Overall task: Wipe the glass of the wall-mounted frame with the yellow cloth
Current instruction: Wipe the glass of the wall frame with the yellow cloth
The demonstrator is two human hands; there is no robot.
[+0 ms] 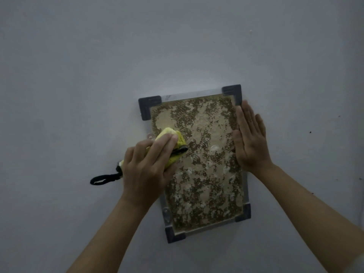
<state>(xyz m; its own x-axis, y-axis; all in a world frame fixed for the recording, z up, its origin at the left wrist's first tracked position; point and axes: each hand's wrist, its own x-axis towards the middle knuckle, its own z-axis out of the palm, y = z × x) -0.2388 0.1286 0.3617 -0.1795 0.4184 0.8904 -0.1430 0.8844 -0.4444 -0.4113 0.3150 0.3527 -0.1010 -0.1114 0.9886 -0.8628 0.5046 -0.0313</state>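
Note:
A rectangular glass frame (204,174) with dark grey corner pieces hangs on the wall, holding a mottled brown and tan picture. My left hand (146,166) grips a bunched yellow cloth (173,137) and presses it on the glass near the frame's left edge, upper half. A black loop on the cloth hangs out to the left of that hand. My right hand (250,138) lies flat with straight fingers against the frame's right edge, just below the top right corner. White smears show on the lower glass.
The plain pale grey wall (98,66) surrounds the frame on all sides. A few small dark specks (310,132) mark the wall to the right. Small clear pegs (150,137) sit along the frame's left edge.

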